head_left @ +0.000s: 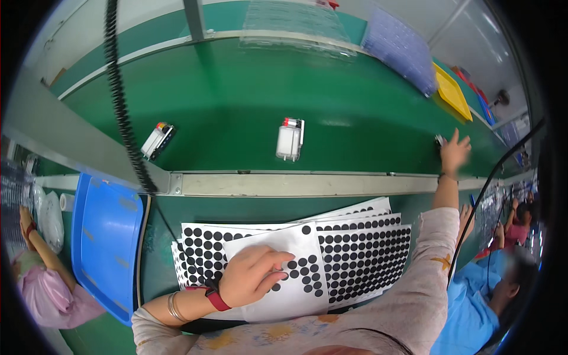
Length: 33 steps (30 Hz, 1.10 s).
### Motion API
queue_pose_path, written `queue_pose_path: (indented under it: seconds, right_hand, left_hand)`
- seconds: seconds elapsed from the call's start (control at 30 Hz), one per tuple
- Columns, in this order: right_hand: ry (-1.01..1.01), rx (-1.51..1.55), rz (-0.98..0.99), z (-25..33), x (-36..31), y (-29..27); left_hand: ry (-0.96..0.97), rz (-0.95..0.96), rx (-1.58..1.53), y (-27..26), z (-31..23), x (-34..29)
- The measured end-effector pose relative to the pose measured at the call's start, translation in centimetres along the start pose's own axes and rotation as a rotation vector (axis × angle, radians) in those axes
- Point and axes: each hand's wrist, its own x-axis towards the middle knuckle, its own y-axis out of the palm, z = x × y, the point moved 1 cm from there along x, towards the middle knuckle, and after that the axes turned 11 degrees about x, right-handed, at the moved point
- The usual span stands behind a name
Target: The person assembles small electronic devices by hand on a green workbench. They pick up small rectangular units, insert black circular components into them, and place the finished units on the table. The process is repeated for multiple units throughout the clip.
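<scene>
Factory assembly workshop, long green conveyor (225,124), small white devices (289,142) spaced along it, co-workers (470,296) alongside

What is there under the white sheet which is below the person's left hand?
More dotted sheets show past both sides of the white sheet. What lies beneath its middle is covered and cannot be seen; the left hand also hides part of its top.
</scene>
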Motion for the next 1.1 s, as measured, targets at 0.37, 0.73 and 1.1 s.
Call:
queue_pose_path:
  seconds: [0.37,0.73,1.1]
  right_hand:
    - [-0.046,0.173,0.314,-3.0,2.5,-0.3]
    - [-0.366,1.305,0.501,14.3,-10.7,-16.8]
    - [0.415,2.232,1.825,18.3,-26.5,-22.5]
  left_hand:
    - [-0.088,0.001,-0.194,-0.9,0.5,0.0]
    - [0.162,-0.065,-0.108,-1.6,-2.8,6.7]
    - [0.186,-0.623,-0.196,0.4,1.5,7.6]
